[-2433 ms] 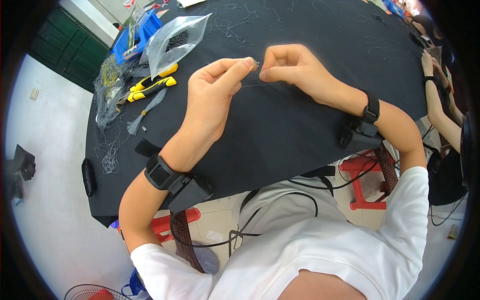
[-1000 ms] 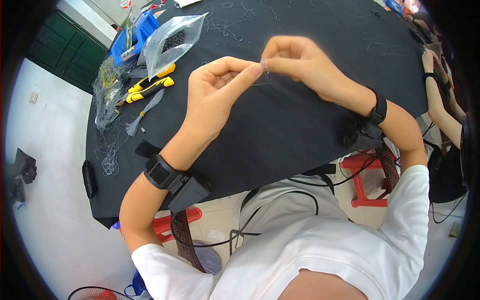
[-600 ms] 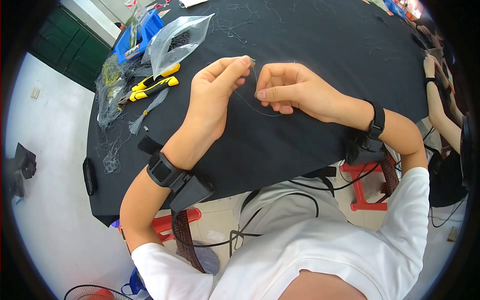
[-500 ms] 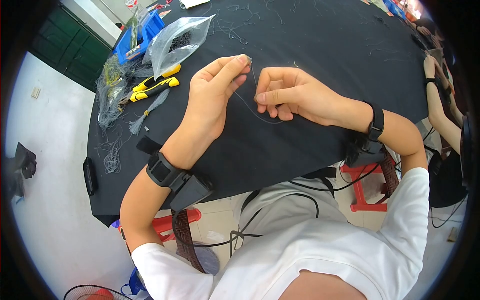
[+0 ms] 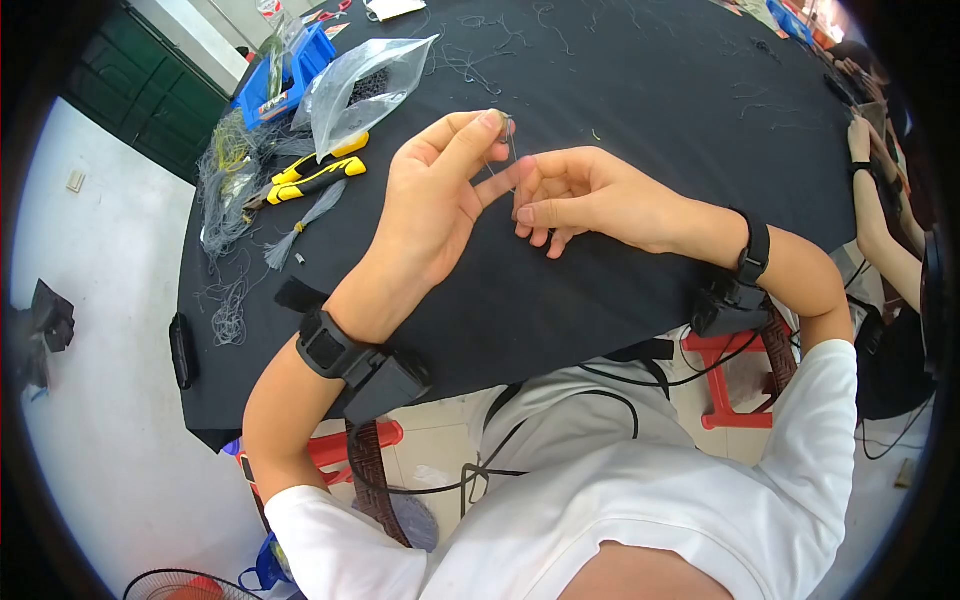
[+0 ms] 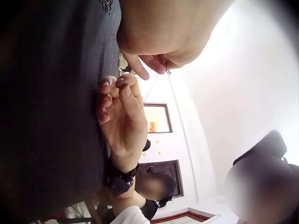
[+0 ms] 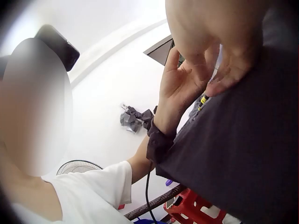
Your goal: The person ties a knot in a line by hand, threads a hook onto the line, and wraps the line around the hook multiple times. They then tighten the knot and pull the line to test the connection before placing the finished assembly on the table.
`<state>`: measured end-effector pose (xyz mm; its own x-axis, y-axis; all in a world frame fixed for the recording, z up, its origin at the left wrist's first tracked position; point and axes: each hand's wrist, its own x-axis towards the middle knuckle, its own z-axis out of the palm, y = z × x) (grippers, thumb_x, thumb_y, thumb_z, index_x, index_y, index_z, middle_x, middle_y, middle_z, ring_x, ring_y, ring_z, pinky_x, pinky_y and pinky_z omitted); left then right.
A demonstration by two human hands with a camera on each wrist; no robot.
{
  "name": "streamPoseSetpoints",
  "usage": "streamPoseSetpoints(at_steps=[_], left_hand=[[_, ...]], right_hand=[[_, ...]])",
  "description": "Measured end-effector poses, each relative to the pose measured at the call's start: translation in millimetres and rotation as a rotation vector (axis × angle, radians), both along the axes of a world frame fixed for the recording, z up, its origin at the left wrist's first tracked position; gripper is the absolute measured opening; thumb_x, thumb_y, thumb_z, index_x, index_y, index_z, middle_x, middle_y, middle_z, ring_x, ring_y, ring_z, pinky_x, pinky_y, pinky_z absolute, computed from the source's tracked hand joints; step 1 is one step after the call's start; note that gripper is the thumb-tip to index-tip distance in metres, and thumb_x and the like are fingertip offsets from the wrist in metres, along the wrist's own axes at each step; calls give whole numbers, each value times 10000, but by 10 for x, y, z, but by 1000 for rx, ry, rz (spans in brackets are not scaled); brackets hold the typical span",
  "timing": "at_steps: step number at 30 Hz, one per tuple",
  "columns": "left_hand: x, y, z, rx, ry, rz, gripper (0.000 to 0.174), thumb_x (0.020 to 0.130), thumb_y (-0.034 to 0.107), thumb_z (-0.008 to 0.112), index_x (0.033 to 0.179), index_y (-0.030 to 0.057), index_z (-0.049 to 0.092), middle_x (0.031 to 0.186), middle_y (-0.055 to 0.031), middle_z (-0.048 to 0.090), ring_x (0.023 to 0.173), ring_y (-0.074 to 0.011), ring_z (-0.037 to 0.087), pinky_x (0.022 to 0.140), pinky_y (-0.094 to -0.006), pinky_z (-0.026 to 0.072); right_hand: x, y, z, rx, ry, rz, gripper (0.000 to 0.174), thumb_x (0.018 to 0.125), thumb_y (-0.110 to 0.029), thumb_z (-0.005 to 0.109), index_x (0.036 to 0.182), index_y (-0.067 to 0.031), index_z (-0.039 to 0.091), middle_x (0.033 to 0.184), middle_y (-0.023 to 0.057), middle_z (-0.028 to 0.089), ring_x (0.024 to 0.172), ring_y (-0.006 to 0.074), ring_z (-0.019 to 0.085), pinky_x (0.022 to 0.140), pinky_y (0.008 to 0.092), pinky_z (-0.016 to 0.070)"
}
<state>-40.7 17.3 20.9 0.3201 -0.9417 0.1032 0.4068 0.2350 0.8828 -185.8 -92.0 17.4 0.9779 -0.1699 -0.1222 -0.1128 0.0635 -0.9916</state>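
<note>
In the head view my left hand [image 5: 430, 190] pinches a tiny metal piece [image 5: 508, 122] between thumb and index finger, another finger stretched toward the right hand. The left wrist view shows this piece as a small shiny ring or hook [image 6: 168, 72] at the fingertips. A thin line [image 6: 152, 88] runs from it down to my right hand [image 6: 122, 116]. My right hand [image 5: 600, 200], lower and to the right, pinches the line between thumb and index finger, its other fingers loosely bent. In the right wrist view the hands overlap and hide the small piece.
Black cloth covers the table [image 5: 560, 300]. At the left lie yellow-handled pliers [image 5: 318, 182], a tied line bundle [image 5: 300, 228], tangled line [image 5: 228, 315], a clear bag [image 5: 365, 95] and a blue bin [image 5: 285, 80]. Another person's arm [image 5: 870, 205] rests at the right edge.
The right hand has come down from beside the left fingertips, drawing the line between the hands. A left finger has since stretched out to the right fingers.
</note>
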Motion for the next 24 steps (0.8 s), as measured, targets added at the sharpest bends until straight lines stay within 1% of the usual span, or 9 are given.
streamPoseSetpoints(at_steps=[4, 7, 10, 13, 14, 17, 19, 24], left_hand=[[0, -9, -6, 3, 9, -50, 137, 876, 138, 595, 936, 15, 609, 845, -17, 562, 759, -57, 512, 712, -235, 474], [-17, -11, 15, 10, -3, -13, 134, 869, 134, 605, 930, 15, 613, 836, -4, 561, 738, -39, 498, 646, -200, 431], [46, -18, -9, -9, -63, 2, 143, 861, 132, 618, 927, 6, 618, 856, -8, 587, 726, -27, 492, 621, -185, 406], [80, -18, -26, -28, -220, 62, 132, 871, 127, 593, 931, 11, 616, 903, -19, 602, 752, -32, 468, 620, -167, 353], [81, -17, -23, -24, -261, 77, 131, 869, 127, 596, 923, 9, 617, 891, -16, 603, 746, -30, 465, 619, -169, 349], [61, -16, -10, -20, -364, 134, 128, 860, 111, 609, 913, -5, 621, 840, -7, 611, 710, -20, 474, 600, -166, 348], [9, -29, -3, -32, -408, 187, 126, 850, 80, 623, 923, -23, 624, 787, -4, 622, 661, -7, 504, 568, -151, 361], [-20, -34, -41, -48, -491, 159, 116, 853, 65, 614, 911, -34, 624, 791, -16, 625, 667, -9, 529, 556, -135, 373]], right_hand=[[1, -16, -25, -51, -27, 29, 119, 828, -116, 615, 860, -5, 587, 826, 69, 604, 756, 124, 587, 679, 264, 514], [2, -43, -33, -124, -27, 39, 141, 835, -134, 602, 874, 1, 607, 841, 65, 610, 768, 120, 584, 684, 259, 507], [3, -85, 16, -243, -35, -9, 167, 888, -136, 546, 976, -7, 606, 925, 73, 620, 823, 99, 578, 745, 249, 483], [43, -142, -89, -465, -305, -194, 193, 890, -143, 536, 1006, -8, 609, 961, 65, 618, 879, 90, 557, 814, 246, 446], [27, -132, -51, -416, -308, -234, 181, 882, -146, 553, 985, -9, 612, 963, 52, 611, 928, 92, 542, 844, 246, 425], [-2, -126, -4, -290, -322, -254, 177, 877, -159, 569, 969, -14, 614, 946, 41, 609, 911, 87, 543, 823, 236, 428], [-11, -82, 20, -277, -296, -276, 182, 869, -179, 594, 949, -17, 616, 901, 18, 602, 854, 74, 539, 799, 227, 427], [-8, -71, 3, -214, -262, -287, 194, 858, -194, 616, 947, -23, 619, 864, -3, 595, 796, 58, 529, 757, 214, 425]])
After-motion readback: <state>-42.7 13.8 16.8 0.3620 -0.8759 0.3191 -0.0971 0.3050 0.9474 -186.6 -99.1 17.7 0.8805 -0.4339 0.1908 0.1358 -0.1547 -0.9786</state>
